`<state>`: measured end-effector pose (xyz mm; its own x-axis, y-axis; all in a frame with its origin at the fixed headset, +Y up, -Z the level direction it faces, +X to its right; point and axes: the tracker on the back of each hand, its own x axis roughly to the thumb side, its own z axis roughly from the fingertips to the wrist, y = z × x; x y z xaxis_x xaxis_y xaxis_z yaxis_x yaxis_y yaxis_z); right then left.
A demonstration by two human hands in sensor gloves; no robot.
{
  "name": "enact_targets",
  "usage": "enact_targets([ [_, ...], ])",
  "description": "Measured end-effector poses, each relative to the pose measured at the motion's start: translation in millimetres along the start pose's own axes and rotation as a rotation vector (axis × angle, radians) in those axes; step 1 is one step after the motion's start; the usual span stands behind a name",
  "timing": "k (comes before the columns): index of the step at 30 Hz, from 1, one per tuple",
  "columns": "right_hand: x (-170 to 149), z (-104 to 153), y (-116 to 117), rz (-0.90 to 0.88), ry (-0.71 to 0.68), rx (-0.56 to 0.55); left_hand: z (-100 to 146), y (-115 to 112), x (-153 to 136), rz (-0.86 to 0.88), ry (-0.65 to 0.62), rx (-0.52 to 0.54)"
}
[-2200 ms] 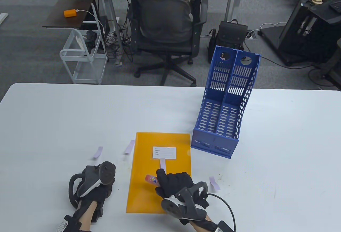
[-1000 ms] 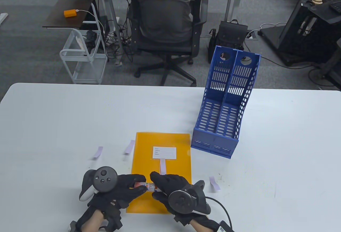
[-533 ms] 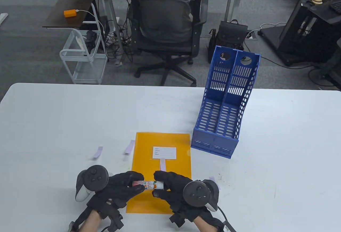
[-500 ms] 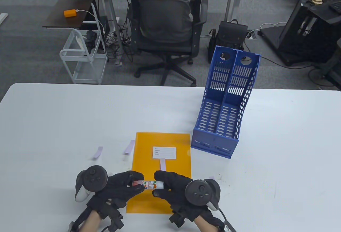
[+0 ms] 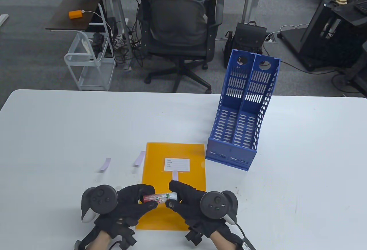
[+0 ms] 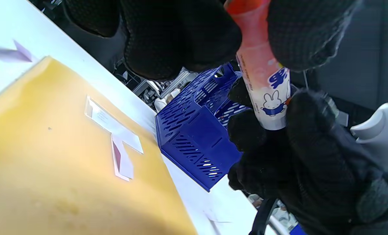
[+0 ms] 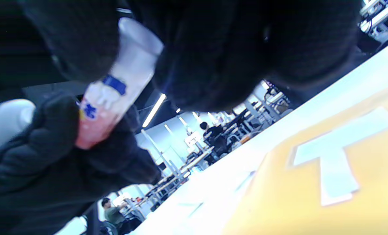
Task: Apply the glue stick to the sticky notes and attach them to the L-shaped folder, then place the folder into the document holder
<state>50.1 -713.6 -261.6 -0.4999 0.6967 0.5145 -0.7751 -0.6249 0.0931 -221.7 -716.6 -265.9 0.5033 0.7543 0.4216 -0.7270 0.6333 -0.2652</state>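
Both hands pinch one glue stick (image 5: 160,197) above the near end of the orange folder (image 5: 160,158): left hand (image 5: 130,204) at its red end, right hand (image 5: 190,204) at its white end.

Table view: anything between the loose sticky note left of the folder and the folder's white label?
Only orange folder surface. The sticky note sits at its left edge and the white label further right; the table view shows nothing else there.

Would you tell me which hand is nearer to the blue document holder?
Right. The right hand is below the document holder, slightly to its left; the left hand is further left.
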Motion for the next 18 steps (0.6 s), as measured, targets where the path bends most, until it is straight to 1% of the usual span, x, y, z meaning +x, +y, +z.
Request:
enact_targets([
  [1,-0.2,-1.1,1.1,-0.033,0.001,0.006,0.2,1.3,-0.6,0.005,-0.011,-0.001],
  [3,0.5,-2.6,3.3,-0.061,-0.009,0.067,0.0,2.9,0.1,-0.003,-0.032,-0.012],
  [5,1.7,-3.5,4.5,-0.017,0.012,0.121,-0.5,1.5,-0.2,0.015,-0.045,-0.022],
  [6,0.8,-2.2,4.9,0.009,0.029,0.111,-1.2,0.9,-0.1,0.039,-0.062,-0.036],
  [8,0.5,-0.6,6.5,0.022,0.017,0.019,-1.3,0.1,0.0,0.053,-0.046,-0.042],
  [10,0.6,0.5,5.8,0.052,0.022,0.0,-1.5,-0.6,-0.9,0.056,-0.035,-0.037],
  [12,0.8,-0.1,4.7,0.024,0.0,0.006,-0.9,-0.1,-0.9,0.044,-0.008,-0.02],
  [15,0.4,-0.6,4.2,-0.018,-0.003,0.057,-0.7,1.8,-2.3,0.072,-0.014,-0.01],
  [17,1.4,-1.6,5.4,-0.033,-0.018,0.044,-0.6,2.6,-1.4,0.06,-0.029,-0.011],
  [18,2.3,-2.2,5.7,-0.018,-0.01,0.061,0.2,2.8,-0.6,0.057,-0.033,-0.007],
])
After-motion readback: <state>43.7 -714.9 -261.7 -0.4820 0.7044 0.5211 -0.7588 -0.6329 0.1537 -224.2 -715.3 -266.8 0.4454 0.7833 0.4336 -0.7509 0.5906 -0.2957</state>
